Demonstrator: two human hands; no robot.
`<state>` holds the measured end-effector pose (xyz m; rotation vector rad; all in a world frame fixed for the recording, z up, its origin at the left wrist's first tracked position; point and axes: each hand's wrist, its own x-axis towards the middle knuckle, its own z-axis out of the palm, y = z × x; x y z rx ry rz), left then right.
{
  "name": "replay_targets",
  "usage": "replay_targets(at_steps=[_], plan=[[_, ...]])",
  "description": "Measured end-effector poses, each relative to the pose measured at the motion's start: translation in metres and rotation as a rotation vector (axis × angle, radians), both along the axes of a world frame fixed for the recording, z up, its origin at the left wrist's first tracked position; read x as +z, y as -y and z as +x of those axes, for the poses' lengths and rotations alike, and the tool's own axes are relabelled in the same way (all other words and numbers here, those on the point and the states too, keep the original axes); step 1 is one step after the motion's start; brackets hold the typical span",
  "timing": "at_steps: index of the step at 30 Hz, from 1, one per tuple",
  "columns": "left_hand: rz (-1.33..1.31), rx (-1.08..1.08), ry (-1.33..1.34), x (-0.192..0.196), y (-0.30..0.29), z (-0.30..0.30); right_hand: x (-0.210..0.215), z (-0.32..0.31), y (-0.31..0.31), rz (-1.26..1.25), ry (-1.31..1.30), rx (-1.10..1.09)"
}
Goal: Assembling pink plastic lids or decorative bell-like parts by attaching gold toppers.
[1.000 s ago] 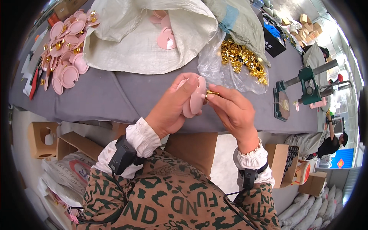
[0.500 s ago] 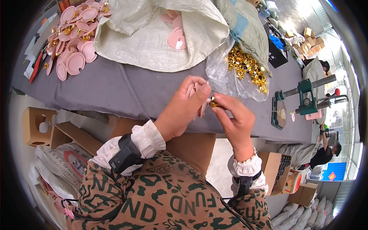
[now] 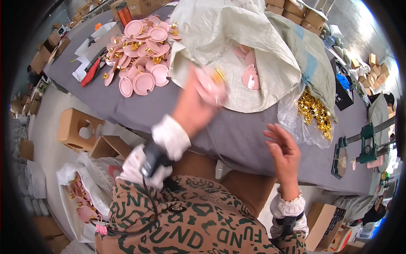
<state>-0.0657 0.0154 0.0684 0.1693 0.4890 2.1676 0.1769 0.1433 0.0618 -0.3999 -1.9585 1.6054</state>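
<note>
My left hand [image 3: 195, 108], smeared by motion, is raised over the table's front part with several pink discs [image 3: 211, 88] in its grip. A gold fitting [image 3: 219, 76] shows at their upper edge. Well to the right, my right hand [image 3: 284, 152] hangs over the table edge, empty, its fingers apart. A heap of pink round discs [image 3: 143, 83], many with gold fittings, lies at the back left. Beyond my left hand, a white woven sack [image 3: 270, 96] lies with its mouth open and a few pink discs [image 3: 250, 78] inside. Gold metal fittings [image 3: 315, 112] fill a clear plastic bag at the right.
A green hand press [image 3: 367, 144] stands at the table's right end. Red-handled scissors or pliers [image 3: 91, 73] lie by the heap. Below the table are cardboard boxes [image 3: 78, 130] and an open sack [image 3: 65, 182] of pink pieces at left, and another carton [image 3: 323, 224] at right.
My hands have parted. The left has swung up and away with the discs, and the right has let go of the gold fitting and opened. The view has turned leftward.
</note>
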Motion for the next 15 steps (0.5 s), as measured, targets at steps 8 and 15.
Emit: replay_targets(at_steps=[8,15], plan=[[0.209,0.521,-0.219,0.013,-0.024,-0.109,-0.024,0.044,-0.026,0.131,0.066,-0.233],[0.034,0.641,-0.205,0.032,0.03,-0.134,-0.026,0.076,-0.069,0.172,0.194,-0.41]])
